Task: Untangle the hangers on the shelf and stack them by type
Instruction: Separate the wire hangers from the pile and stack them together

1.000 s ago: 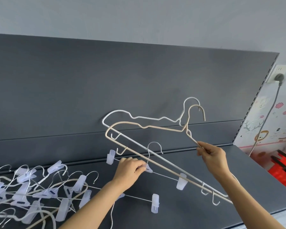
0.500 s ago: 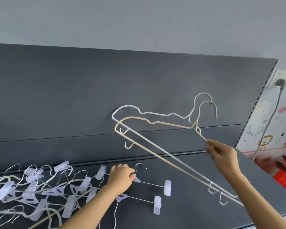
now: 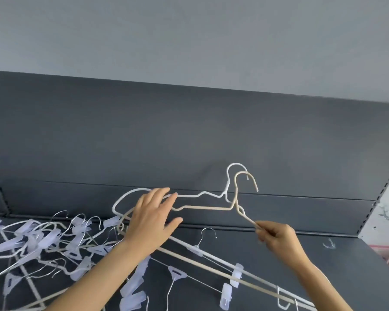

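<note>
Head view: right hand (image 3: pixel 276 239) pinches beige hanger (image 3: pixel 202 208) and white hanger (image 3: pixel 189 195) together; left hand (image 3: pixel 153 218) spreads its fingers over them; their small hooks may snag clip hangers (image 3: pixel 198 248) beneath

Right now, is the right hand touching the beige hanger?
Touching. The head view shows the right hand pinching the beige hanger on its sloping wire just below the hook.

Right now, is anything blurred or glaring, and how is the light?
Head view: soft, even light, no glare on the dark shelf; same view, the right hand pinching the beige hanger looks slightly smeared, the left hand sharper; the perforated upright leans, likely a wide-lens effect.
</note>
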The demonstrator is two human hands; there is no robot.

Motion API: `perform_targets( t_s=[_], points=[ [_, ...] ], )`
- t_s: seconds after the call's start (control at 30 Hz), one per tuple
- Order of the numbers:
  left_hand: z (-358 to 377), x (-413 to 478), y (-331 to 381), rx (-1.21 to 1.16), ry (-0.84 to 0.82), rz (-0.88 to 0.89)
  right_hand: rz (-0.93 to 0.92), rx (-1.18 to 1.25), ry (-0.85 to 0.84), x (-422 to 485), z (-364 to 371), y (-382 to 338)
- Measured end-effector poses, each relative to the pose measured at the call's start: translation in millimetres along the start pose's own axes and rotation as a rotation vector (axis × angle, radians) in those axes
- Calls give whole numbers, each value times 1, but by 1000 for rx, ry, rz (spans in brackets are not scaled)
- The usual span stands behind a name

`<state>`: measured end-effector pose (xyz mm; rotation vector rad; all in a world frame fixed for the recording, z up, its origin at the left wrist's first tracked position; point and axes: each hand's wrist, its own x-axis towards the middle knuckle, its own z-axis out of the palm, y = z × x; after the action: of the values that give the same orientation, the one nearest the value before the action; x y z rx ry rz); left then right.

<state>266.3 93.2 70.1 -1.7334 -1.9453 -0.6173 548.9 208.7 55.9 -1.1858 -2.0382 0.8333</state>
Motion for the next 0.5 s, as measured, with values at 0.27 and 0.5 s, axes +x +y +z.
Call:
perform_targets(
  t_s=[0.27, 0.5],
  points=[
    [-61, -49, -60, -1, -251, -206, -112, 31, -248, -1, 59, -67],
    [-122, -136, -137, -105, -157, -430, -208, -95, -389, -10, 143, -146]
  ],
)
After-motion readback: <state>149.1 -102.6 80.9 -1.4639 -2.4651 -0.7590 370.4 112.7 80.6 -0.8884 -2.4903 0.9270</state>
